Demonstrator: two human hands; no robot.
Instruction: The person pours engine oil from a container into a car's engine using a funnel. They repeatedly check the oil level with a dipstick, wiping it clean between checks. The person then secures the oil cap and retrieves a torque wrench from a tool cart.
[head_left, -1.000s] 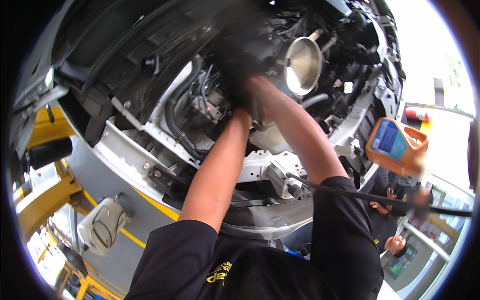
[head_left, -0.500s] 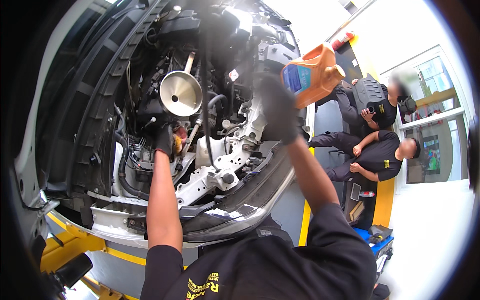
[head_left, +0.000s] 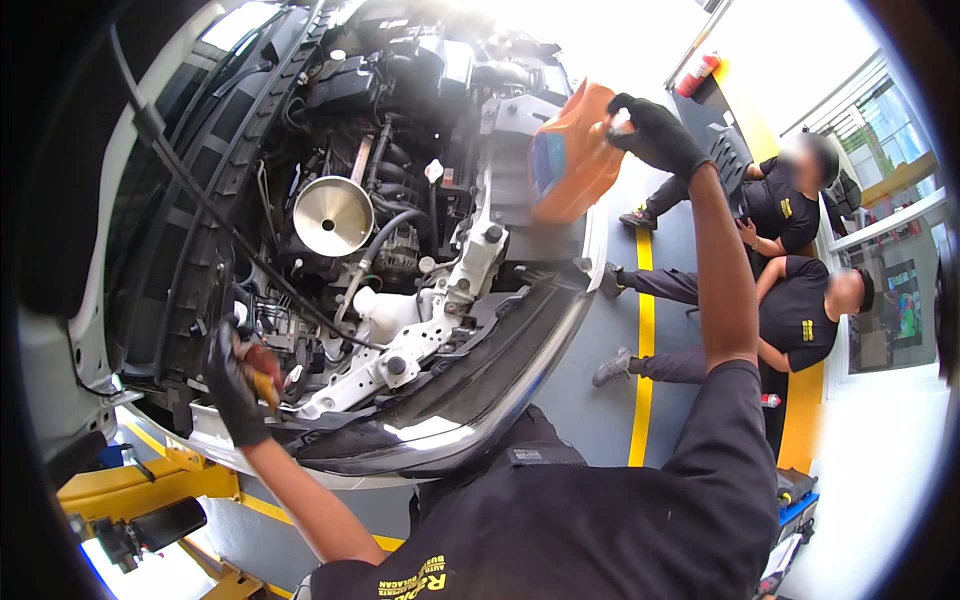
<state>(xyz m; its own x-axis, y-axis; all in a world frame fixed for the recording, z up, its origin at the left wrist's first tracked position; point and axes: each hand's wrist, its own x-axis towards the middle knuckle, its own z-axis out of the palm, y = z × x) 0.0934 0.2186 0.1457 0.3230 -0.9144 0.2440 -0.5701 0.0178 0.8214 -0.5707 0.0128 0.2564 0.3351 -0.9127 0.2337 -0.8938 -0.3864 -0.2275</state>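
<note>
My right hand [head_left: 665, 135], in a black glove, is closed at the neck of an orange plastic jug [head_left: 590, 165]. Raised over the front right edge of the engine bay, the jug has a blue label and is blurred by motion. A small whitish patch shows at my fingertips; I cannot make out what it is. My left hand [head_left: 232, 390], also gloved, grips a crumpled red and yellow rag [head_left: 262, 372] above the bay's near left corner. Ahead of it, a round metal funnel [head_left: 350, 235] sits on the engine, its handle pointing away from me.
A dark prop rod [head_left: 215, 215] slants across the engine bay. The white radiator support [head_left: 350, 388] and black bumper [head_left: 440, 410] lie nearest me. Two co-workers [head_left: 790, 205] [head_left: 800, 315] are at the right, one holding a dark cover. A yellow lift arm [head_left: 150, 490] stands lower left.
My left hand has lifted out of the engine bay and moved left with the rag. The jug has shifted slightly left, and my right hand now sits at its neck instead of its left side.
</note>
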